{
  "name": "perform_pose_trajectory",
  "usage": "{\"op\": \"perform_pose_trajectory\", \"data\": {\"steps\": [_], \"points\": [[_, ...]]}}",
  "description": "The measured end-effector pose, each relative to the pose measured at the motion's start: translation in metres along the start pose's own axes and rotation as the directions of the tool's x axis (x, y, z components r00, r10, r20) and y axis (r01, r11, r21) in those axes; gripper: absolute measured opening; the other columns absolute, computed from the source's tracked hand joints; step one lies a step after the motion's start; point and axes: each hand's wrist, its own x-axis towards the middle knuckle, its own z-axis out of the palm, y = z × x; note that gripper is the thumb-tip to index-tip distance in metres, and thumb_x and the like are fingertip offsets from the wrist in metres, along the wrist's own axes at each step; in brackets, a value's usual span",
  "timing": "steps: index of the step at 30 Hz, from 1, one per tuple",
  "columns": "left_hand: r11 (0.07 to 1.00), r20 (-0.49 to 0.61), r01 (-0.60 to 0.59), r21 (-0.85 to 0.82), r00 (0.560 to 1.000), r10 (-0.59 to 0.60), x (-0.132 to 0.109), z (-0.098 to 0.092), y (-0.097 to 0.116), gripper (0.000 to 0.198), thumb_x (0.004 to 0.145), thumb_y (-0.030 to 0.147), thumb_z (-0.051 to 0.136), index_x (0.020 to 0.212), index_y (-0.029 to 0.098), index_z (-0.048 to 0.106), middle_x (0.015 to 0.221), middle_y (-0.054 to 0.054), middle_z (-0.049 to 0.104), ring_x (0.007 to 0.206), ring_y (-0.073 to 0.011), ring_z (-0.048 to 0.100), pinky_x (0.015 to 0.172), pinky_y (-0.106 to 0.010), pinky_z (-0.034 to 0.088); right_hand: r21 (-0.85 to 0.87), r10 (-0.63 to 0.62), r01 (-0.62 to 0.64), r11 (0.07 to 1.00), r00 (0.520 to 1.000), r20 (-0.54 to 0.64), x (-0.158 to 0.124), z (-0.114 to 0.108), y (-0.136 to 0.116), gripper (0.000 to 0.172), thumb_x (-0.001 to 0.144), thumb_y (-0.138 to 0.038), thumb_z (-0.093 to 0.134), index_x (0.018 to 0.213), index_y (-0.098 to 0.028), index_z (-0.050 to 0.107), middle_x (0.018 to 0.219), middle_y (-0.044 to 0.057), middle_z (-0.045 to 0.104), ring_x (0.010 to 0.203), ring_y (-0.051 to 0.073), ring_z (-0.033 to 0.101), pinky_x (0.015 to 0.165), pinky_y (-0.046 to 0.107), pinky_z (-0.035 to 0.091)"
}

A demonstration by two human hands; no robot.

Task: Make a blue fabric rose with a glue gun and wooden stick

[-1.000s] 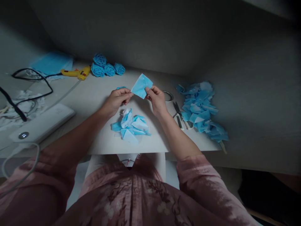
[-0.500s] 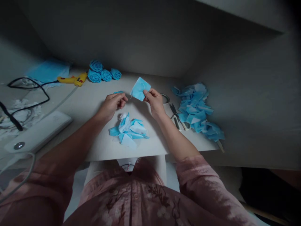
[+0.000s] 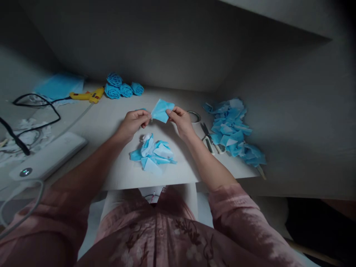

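Observation:
A small square of blue mask fabric (image 3: 161, 111) is held up above the table between my hands. My right hand (image 3: 180, 119) grips its right side between thumb and fingers. At the left corner of the square, the fingertips of my left hand (image 3: 135, 123) are pinched together on the edge. Something blue shows in part behind my left knuckles. Below the hands, a loose heap of blue and white fabric pieces (image 3: 152, 152) lies on the table (image 3: 119, 174).
Several blue rolled fabric roses (image 3: 126, 90) stand at the back beside a yellow glue gun (image 3: 94, 95). On the right lie scissors (image 3: 207, 138), a tape roll (image 3: 195, 116) and a long fabric pile (image 3: 232, 128). Cables and a white box (image 3: 50, 154) occupy the left.
The blue square has moved left and slightly down in my right hand, and its left corner now meets my left fingertips, which were apart from it before.

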Motion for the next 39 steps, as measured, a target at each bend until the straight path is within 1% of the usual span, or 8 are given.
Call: {"op": "perform_pose_trajectory", "data": {"steps": [5,9,11,14,20,25,31,39], "points": [[1.000,0.019,-0.009,-0.023,1.000,0.009,0.000,-0.002,0.001,0.018,0.073,0.030,0.073,0.065,0.018,0.063,0.059,0.000,0.055,0.056,-0.0113,0.046,0.056,-0.025,0.035,-0.071,-0.016,0.014,0.997,0.999,-0.031,0.008,-0.011,0.005,0.043,0.071,-0.062,0.084,0.081,-0.023,0.069,0.072,-0.004,0.062,0.071,0.012,0.054,0.072,0.027,0.046],[0.998,-0.026,-0.022,-0.066,0.999,0.020,0.000,-0.002,-0.003,0.023,0.075,0.036,0.075,0.066,0.018,0.063,0.059,0.001,0.055,0.056,-0.0111,0.046,0.055,-0.025,0.035,-0.250,-0.204,0.170,0.953,0.972,-0.118,0.007,-0.009,0.005,0.034,0.084,-0.055,0.075,0.099,-0.025,0.072,0.090,0.001,0.072,0.085,0.017,0.062,0.082,0.031,0.048],[0.998,-0.055,-0.016,-0.066,0.998,0.012,0.000,-0.001,-0.005,0.026,0.076,0.038,0.076,0.067,0.018,0.062,0.061,0.001,0.056,0.056,-0.0106,0.046,0.055,-0.025,0.035,-0.391,-0.330,0.280,0.877,0.942,-0.066,0.000,-0.002,-0.001,0.024,0.093,-0.048,0.068,0.099,-0.025,0.072,0.096,0.003,0.074,0.092,0.019,0.063,0.089,0.034,0.047],[0.999,-0.088,0.001,-0.048,0.996,-0.005,0.000,0.002,-0.005,0.028,0.078,0.040,0.076,0.067,0.018,0.063,0.064,0.001,0.058,0.056,-0.0097,0.047,0.056,-0.024,0.037,-0.581,-0.402,0.404,0.707,0.905,0.139,-0.014,0.010,-0.011,0.021,0.100,-0.040,0.059,0.095,-0.025,0.072,0.098,0.005,0.075,0.096,0.022,0.063,0.096,0.038,0.043],[0.999,-0.094,0.005,-0.045,0.996,-0.009,-0.002,0.007,-0.006,0.026,0.078,0.036,0.077,0.066,0.017,0.064,0.064,0.000,0.059,0.057,-0.0095,0.049,0.057,-0.023,0.038,-0.781,-0.326,0.493,0.383,0.863,0.385,-0.025,0.019,-0.017,0.027,0.101,-0.046,0.062,0.109,-0.023,0.073,0.109,0.009,0.077,0.109,0.028,0.059,0.100,0.042,0.035],[0.998,-0.074,0.007,-0.059,0.997,-0.011,-0.002,0.009,-0.009,0.023,0.077,0.033,0.078,0.066,0.016,0.067,0.064,-0.001,0.061,0.059,-0.0103,0.051,0.059,-0.023,0.040,-0.821,-0.309,0.511,0.255,0.848,0.431,-0.025,0.020,-0.018,0.032,0.102,-0.049,0.059,0.110,-0.021,0.073,0.107,0.011,0.076,0.107,0.029,0.058,0.101,0.044,0.033],[1.000,-0.084,0.003,0.021,0.996,-0.001,-0.004,0.008,-0.007,0.023,0.077,0.035,0.079,0.070,0.016,0.070,0.063,0.000,0.061,0.058,-0.0115,0.052,0.060,-0.025,0.042,-0.824,-0.308,0.480,0.301,0.866,0.393,-0.026,0.021,-0.018,0.025,0.104,-0.041,0.057,0.103,-0.022,0.073,0.103,0.010,0.077,0.102,0.028,0.059,0.100,0.043,0.033],[0.998,-0.080,-0.001,0.056,0.997,0.006,-0.005,0.009,-0.003,0.021,0.077,0.035,0.078,0.068,0.017,0.070,0.068,-0.003,0.067,0.058,-0.0112,0.051,0.058,-0.025,0.042,-0.668,-0.272,0.384,0.637,0.923,0.271,-0.018,0.018,-0.007,0.017,0.098,-0.029,0.060,0.087,-0.023,0.071,0.088,0.003,0.075,0.088,0.021,0.063,0.094,0.037,0.040]]}}
